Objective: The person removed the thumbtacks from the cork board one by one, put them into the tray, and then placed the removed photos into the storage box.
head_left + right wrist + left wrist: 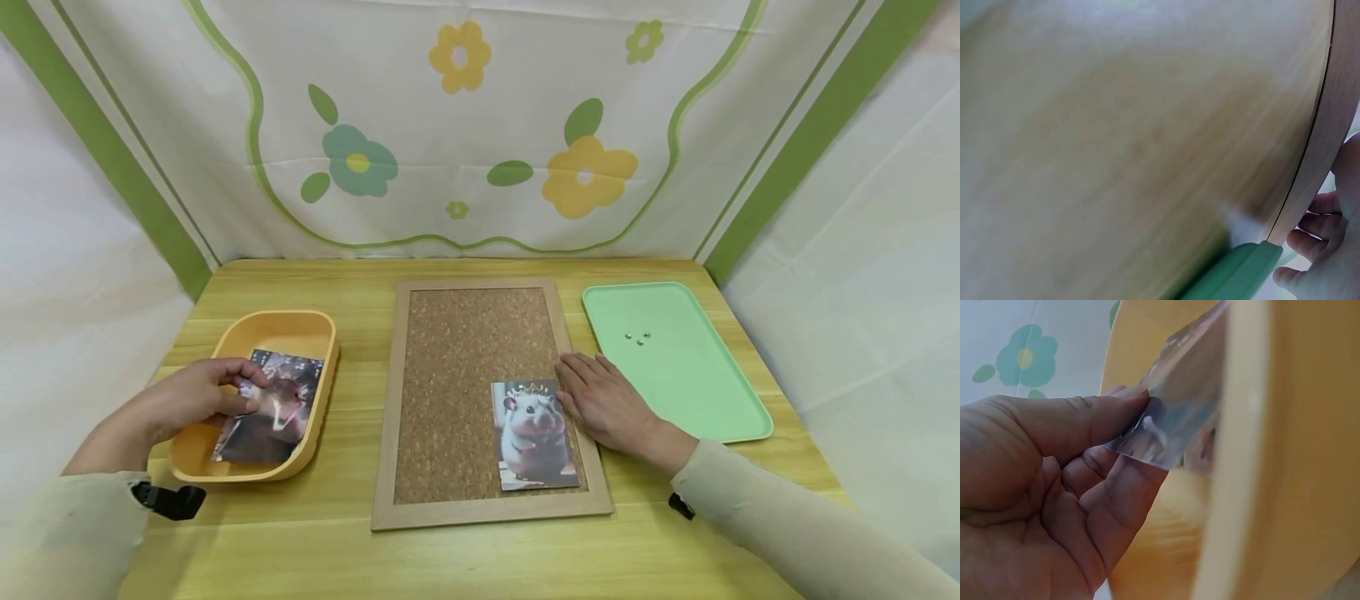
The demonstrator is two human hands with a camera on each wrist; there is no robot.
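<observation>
Over the orange-yellow bin (326, 375), my left hand (187, 396) pinches a glossy photo card (281, 408) showing an animal. In the left wrist view the thumb of that hand (1054, 469) lies on the card's (1185, 406) near edge, with fingers beneath. My right hand (607, 404) rests on the right side of the cork board's wooden frame (491, 507), fingers relaxed. Beside its fingertips, a hamster photo card (532, 437) lies at the board's lower right corner. In the right wrist view, the hand (1325, 240) is partly cut off at the frame's (1344, 69) side.
A light green tray (675, 367) stands to the right of the board, with several small shiny pieces (640, 340) on it. The wooden table (352, 550) carries everything. A white flowered curtain (465, 158) hangs behind the table.
</observation>
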